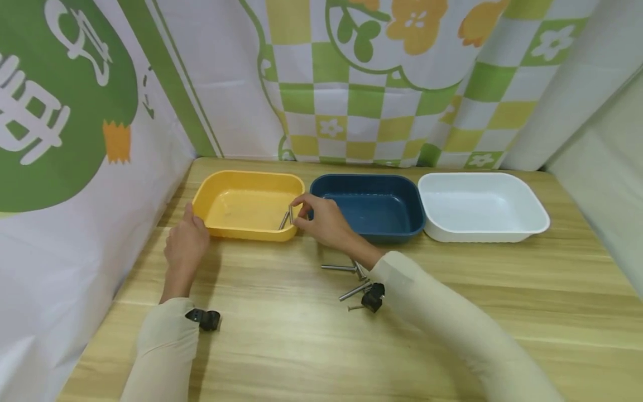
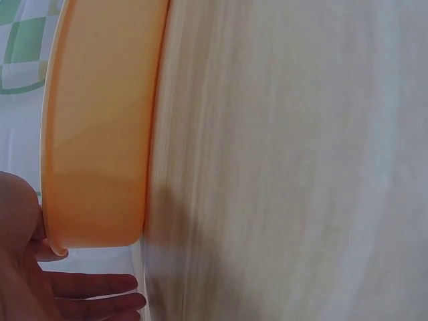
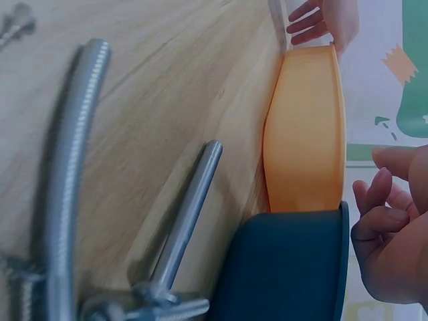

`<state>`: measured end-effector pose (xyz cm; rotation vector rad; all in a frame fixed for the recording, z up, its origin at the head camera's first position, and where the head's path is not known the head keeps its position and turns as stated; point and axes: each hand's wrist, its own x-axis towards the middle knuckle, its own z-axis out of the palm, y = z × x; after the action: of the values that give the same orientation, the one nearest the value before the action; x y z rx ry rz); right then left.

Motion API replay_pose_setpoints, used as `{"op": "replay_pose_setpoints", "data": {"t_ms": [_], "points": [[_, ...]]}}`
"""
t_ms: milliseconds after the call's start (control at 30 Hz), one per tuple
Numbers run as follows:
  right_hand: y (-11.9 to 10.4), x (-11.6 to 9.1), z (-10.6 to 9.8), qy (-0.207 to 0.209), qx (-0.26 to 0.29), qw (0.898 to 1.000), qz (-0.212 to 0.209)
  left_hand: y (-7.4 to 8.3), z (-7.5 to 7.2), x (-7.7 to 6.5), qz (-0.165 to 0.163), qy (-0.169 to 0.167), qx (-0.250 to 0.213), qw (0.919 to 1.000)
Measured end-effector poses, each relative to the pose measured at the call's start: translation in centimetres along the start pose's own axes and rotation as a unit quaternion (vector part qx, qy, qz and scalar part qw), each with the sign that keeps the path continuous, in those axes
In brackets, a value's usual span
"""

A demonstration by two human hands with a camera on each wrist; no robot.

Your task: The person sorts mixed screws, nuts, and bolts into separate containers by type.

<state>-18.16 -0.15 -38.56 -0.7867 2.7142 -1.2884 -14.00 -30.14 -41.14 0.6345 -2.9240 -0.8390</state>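
Note:
My left hand [image 1: 187, 243] is at the left end of a yellow tray [image 1: 251, 234]. Its thumb and index finger pinch the rim, while the other fingers [image 2: 97, 285] stretch out straight beside the wall. Over the tray's right end is my right hand [image 1: 324, 222], thumb and index finger apart. Two metal bolts show by its fingertips: one bolt [image 1: 283, 220] slants in the tray and another bolt [image 1: 291, 214] stands steeper beside it. In the right wrist view no bolt appears between the fingers [image 3: 394, 160].
A dark blue tray [image 1: 389, 237] and a white tray [image 1: 487, 237] continue the row. Several long bolts [image 1: 337, 268] and a small screw [image 1: 355, 307] lie on the wooden table [image 1: 281, 346] under my right forearm. Patterned cloth [image 1: 361, 100] hangs behind.

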Motion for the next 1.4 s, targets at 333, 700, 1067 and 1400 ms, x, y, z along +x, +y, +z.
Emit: {"op": "replay_pose_setpoints", "data": {"t_ms": [333,700,1067,1400], "points": [[0.6,-3.1,-2.3,0.014,0.024,1.000,-0.002,0.2,0.2,-0.1,-0.009,-0.001,-0.005,0.9999],[2.4,-7.7,-4.5,0.017,0.030,0.999,-0.002,0.2,0.6,-0.2,-0.007,0.003,-0.007,0.9999],[4.6,-10.6,-5.4,0.016,0.023,0.999,0.020,-0.1,0.0,-0.1,0.001,-0.017,-0.007,0.9998],[5.4,-11.9,-5.4,0.026,0.026,0.999,0.032,0.0,0.0,-0.2,0.000,-0.017,0.003,0.9999]]}}
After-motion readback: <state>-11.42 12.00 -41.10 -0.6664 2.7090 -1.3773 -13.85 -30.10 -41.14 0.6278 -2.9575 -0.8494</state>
